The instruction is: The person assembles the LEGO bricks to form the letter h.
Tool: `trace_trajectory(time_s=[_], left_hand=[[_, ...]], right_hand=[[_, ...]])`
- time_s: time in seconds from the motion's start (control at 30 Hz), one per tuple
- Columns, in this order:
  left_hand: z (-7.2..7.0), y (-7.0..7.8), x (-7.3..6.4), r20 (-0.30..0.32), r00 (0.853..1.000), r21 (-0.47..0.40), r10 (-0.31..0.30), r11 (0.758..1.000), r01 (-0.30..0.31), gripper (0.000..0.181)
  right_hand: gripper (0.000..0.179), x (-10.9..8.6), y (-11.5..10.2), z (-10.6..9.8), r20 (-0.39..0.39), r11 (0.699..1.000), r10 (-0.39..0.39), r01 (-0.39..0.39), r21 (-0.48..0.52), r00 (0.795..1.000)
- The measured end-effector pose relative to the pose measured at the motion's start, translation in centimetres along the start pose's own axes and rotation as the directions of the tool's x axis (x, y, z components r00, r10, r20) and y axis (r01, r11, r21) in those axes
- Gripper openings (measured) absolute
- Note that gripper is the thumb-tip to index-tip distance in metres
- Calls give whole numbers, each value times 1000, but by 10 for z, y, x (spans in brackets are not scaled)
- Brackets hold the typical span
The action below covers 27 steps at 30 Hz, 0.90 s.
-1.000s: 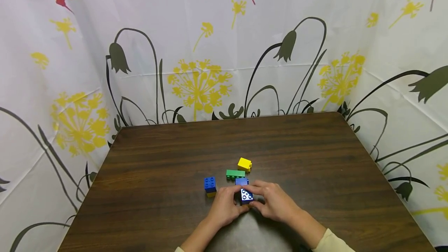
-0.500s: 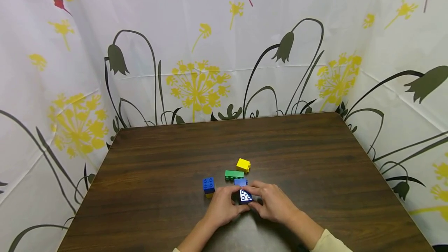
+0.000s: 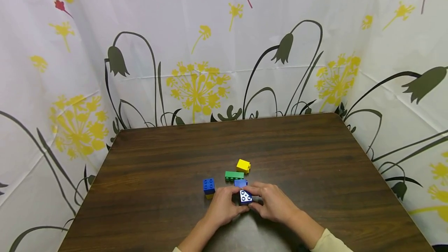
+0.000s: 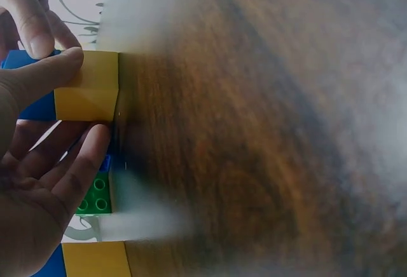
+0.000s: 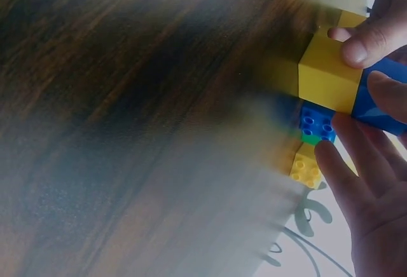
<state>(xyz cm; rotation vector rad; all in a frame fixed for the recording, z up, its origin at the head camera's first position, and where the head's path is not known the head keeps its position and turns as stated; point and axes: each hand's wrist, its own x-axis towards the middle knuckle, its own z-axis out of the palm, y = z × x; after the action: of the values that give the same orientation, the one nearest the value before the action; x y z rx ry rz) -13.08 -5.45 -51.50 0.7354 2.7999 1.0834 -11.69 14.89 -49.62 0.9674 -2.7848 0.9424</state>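
The left grip and right grip pinch a blue-over-yellow plastic brick stack from opposite sides, likely to keep it steady, its base seemingly resting on the brown wood-grain bench, though that contact is unclear.

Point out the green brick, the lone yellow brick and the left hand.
Green brick (image 3: 234,174): head view, upward-facing long side.
Lone yellow brick (image 3: 243,165): head view, upward-facing side.
Left hand (image 3: 224,205): head view, back of the hand.
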Motion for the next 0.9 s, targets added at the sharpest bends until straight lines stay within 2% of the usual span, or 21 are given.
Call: trace_trajectory(time_s=[0.27, 0.4, 0.57, 0.73, 0.9], left_hand=[[0, 0, -2, 17, 999, -63, -32, 997, 33, 46], [1, 0, -4, 15, 999, -105, -30, 994, 31, 46], [1, -2, -6, 7, 1000, -110, -27, 994, 28, 45], [-1, -1, -9, 21, 997, -133, -68, 989, 70, 47], [-12, 4, -19, 27, 990, -196, -137, 971, 140, 50]], right_hand=[[50, 0, 0, 3, -15, 1000, 11, -11, 12, 1000], [49, 0, -1, 4, -15, 999, 26, -25, 33, 1000], [47, 1, -1, 5, -2, 997, 51, -51, 52, 999], [43, 2, -2, 4, 33, 990, 102, -105, 98, 994], [41, 3, -1, 4, 58, 985, 141, -146, 94, 988]])
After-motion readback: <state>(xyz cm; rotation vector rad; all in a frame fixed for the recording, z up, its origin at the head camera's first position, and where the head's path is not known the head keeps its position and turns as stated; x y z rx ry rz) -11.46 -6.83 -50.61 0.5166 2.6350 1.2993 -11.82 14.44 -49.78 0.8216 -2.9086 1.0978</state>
